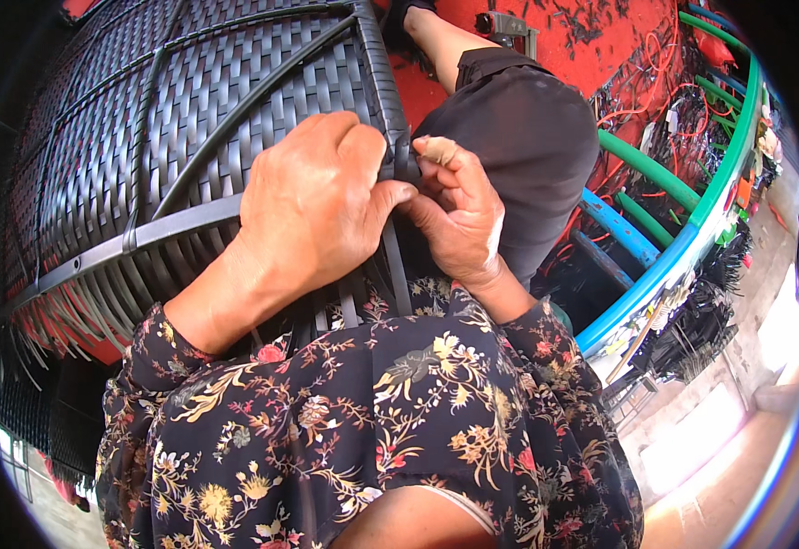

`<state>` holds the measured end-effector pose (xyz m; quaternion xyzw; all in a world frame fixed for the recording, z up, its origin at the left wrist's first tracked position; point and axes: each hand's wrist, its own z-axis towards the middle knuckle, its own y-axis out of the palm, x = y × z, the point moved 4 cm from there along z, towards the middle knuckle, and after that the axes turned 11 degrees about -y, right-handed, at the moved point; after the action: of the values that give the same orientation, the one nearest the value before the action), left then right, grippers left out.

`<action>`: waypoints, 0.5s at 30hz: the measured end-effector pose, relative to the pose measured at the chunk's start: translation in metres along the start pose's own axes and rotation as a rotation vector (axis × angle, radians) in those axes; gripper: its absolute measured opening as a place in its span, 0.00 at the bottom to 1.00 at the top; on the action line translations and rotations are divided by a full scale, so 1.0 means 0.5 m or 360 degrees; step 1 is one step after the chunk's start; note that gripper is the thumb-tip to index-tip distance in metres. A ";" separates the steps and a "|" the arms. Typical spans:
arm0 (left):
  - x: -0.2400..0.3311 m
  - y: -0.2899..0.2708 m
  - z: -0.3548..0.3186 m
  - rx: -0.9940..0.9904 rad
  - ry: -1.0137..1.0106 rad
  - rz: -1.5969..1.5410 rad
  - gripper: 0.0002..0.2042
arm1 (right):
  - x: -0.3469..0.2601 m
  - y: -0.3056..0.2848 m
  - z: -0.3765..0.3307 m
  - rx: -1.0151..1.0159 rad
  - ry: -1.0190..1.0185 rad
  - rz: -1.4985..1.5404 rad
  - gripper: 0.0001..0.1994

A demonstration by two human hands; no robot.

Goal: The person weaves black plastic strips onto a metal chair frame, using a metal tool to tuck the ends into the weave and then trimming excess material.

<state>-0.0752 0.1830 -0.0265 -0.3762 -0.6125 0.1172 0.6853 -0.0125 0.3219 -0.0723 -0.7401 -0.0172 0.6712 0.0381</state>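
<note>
A large panel of dark woven wicker point(189, 110) on a metal frame rests in front of me, tilted across my lap. My left hand point(313, 201) lies on its near edge, thumb and fingers pinching a dark flat strand point(396, 265) at the panel's rim. My right hand point(459, 215) meets it from the right, fingers closed on the same strand where it wraps the edge bar. Loose strand ends hang down below the two hands.
My knee in dark trousers point(528, 128) sits to the right over a red floor point(619, 37) littered with cuttings. A curved blue and green frame point(683, 247) stands at right. Cut strand ends fringe the panel's lower left edge point(70, 320).
</note>
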 end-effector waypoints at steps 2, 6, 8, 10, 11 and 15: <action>-0.013 -0.001 0.008 -0.0068 -0.0017 -0.0013 0.14 | 0.006 0.005 0.011 0.0008 0.0013 0.0183 0.19; -0.015 -0.014 -0.015 -0.0080 0.0071 -0.0014 0.13 | 0.005 0.021 -0.004 0.0001 -0.0021 0.0324 0.17; -0.024 -0.016 -0.008 -0.0098 0.0095 0.0048 0.13 | 0.009 0.023 0.010 -0.0001 0.0025 0.0478 0.16; -0.031 -0.023 -0.003 -0.0120 0.0124 0.0048 0.14 | 0.015 0.028 0.026 0.0000 0.0060 0.0590 0.16; -0.032 -0.025 -0.001 -0.0132 0.0139 0.0048 0.14 | 0.019 0.029 0.036 -0.0033 0.0090 0.0638 0.16; -0.038 -0.022 0.006 -0.0036 0.0130 0.0227 0.14 | 0.032 0.035 0.057 -0.0106 0.0237 0.0846 0.18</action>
<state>-0.0856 0.1649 -0.0338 -0.4310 -0.5571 0.1433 0.6952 -0.0396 0.3067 -0.0920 -0.7667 0.1583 0.6005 -0.1626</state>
